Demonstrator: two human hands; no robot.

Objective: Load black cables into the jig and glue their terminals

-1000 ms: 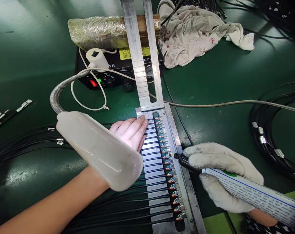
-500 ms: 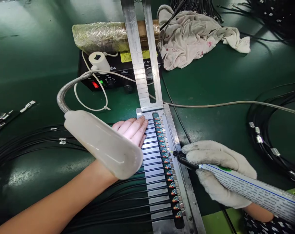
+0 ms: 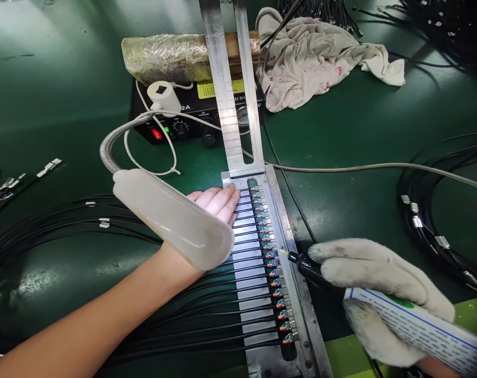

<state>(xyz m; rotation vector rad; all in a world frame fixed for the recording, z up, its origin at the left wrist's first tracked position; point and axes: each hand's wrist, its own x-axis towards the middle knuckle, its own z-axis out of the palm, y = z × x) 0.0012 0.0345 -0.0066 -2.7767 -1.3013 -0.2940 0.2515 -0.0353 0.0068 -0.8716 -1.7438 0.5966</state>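
Note:
My left hand (image 3: 218, 205) is bare and lies flat, fingers stretched out, over the upper black cables (image 3: 250, 273) on a long metal fixture (image 3: 262, 362). A lamp head partly covers this hand and its wrist. In my right hand (image 3: 383, 268), which wears a soiled white glove, is a white glue tube (image 3: 423, 320) with printed text and a black nozzle (image 3: 307, 268). Its thin pale tip points left, close to a connector near the middle of the row. Small connectors (image 3: 276, 282) with coloured wires end the cables along the fixture's slot.
A white lamp head (image 3: 175, 218) on a bendable neck hangs above my left wrist. Behind stand a black control box (image 3: 144, 113), a wrapped roll (image 3: 163, 55) and a crumpled cloth (image 3: 301, 68). Coiled cables (image 3: 423, 252) lie at right, more at left.
My right hand and the glue tube have shifted right and downward, with the tip slightly lower along the row. My left hand stays flat on the fixture. The view has shifted slightly.

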